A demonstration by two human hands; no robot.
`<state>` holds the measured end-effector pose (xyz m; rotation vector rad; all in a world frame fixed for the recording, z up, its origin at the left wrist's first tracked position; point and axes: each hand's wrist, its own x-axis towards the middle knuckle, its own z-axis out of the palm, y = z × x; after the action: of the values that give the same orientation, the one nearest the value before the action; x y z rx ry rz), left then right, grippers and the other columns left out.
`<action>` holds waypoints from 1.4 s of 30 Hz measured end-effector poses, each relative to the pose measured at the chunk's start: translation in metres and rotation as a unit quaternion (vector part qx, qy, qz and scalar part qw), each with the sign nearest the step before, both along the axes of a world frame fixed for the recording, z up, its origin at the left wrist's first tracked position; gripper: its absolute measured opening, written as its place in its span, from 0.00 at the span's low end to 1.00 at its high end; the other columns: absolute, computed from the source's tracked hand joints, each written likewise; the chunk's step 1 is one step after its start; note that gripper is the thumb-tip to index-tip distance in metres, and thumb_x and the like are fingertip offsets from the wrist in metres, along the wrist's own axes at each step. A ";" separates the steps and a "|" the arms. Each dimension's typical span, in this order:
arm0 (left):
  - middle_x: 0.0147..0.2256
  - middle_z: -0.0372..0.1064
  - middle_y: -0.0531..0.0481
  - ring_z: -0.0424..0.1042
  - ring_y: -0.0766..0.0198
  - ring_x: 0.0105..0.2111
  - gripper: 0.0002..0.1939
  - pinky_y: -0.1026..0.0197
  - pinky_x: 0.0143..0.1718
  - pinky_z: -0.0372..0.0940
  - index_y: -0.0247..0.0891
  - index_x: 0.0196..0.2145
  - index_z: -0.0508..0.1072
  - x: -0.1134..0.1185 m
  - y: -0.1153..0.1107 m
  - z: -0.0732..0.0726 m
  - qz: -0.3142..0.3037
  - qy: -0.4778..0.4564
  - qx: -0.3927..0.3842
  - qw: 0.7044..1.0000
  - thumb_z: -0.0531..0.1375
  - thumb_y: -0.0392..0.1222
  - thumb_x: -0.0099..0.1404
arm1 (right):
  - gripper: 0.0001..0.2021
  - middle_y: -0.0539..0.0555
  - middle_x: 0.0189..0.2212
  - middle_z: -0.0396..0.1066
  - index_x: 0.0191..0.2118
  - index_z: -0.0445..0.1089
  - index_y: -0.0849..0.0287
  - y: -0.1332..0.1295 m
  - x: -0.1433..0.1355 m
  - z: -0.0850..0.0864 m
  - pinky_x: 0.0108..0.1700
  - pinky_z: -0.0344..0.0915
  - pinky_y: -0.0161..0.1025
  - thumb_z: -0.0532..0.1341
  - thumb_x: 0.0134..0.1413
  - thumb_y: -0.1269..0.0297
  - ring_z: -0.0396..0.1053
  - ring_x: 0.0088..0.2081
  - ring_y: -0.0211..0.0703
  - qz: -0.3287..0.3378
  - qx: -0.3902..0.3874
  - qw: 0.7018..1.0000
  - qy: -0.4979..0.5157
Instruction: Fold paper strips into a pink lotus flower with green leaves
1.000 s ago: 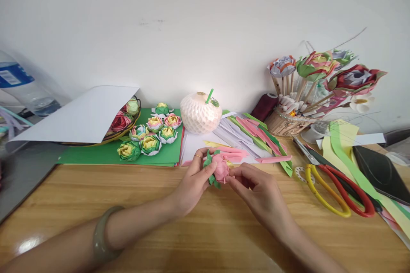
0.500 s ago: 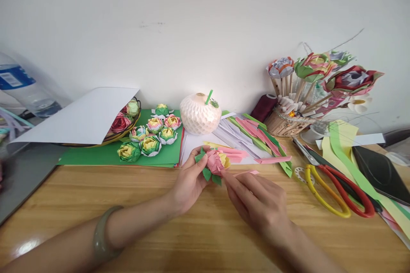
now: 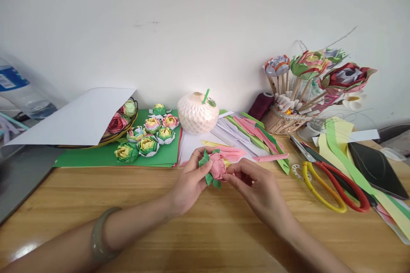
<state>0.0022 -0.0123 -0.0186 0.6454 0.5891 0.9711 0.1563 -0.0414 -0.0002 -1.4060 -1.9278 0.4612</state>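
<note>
A pink paper flower (image 3: 218,167) with green outer leaves and a little yellow at its heart is held over the table's middle. My left hand (image 3: 191,181) is closed on its left side, thumb across the green leaves. At the right side, my right hand (image 3: 254,185) pinches a pink petal at the rim between thumb and forefinger. Just behind lie pink folded paper strips (image 3: 229,152) on white sheets. Finished-looking paper flowers (image 3: 148,146) in green, white, pink and yellow sit on green paper (image 3: 86,158) to the left.
Behind stands a white textured pot (image 3: 197,113) with a green straw. To the right are scissors (image 3: 336,183), a black phone (image 3: 378,170), cut strips (image 3: 349,158) and a basket (image 3: 283,121) of stemmed paper flowers. A white sheet (image 3: 77,115) covers a flower basket at left, near a bottle (image 3: 28,94).
The flower has turned so its yellow centre shows less. My right hand has shifted from pointing fingers at its lower edge to a pinch on its right rim. The view has moved slightly.
</note>
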 end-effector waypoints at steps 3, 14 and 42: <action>0.37 0.65 0.52 0.66 0.68 0.33 0.11 0.64 0.34 0.62 0.40 0.40 0.66 0.001 0.000 -0.001 0.009 0.005 -0.001 1.000 0.60 0.39 0.58 | 0.08 0.50 0.21 0.67 0.28 0.70 0.60 -0.002 0.000 -0.004 0.23 0.58 0.32 0.56 0.56 0.68 0.62 0.21 0.35 -0.010 0.057 0.997 -0.045; 0.38 0.68 0.51 0.68 0.67 0.36 0.09 0.63 0.37 0.63 0.40 0.39 0.64 0.003 0.002 -0.002 0.052 -0.014 -0.019 0.998 0.59 0.39 0.59 | 0.08 0.51 0.21 0.70 0.39 0.69 0.64 -0.013 -0.001 -0.010 0.28 0.59 0.36 0.59 0.52 0.73 0.65 0.23 0.37 0.014 0.346 0.901 -0.263; 0.39 0.71 0.43 0.73 0.62 0.28 0.18 0.61 0.25 0.69 0.38 0.48 0.65 -0.001 0.004 0.003 -0.040 -0.007 -0.044 0.998 0.53 0.48 0.63 | 0.08 0.50 0.26 0.64 0.40 0.67 0.57 0.003 0.013 0.002 0.22 0.60 0.32 0.57 0.54 0.71 0.63 0.25 0.36 0.048 0.118 0.992 -0.010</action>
<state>0.0015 -0.0081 -0.0160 0.5803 0.5868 0.8701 0.1689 -0.0384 0.0022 -1.1751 -1.9994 0.2524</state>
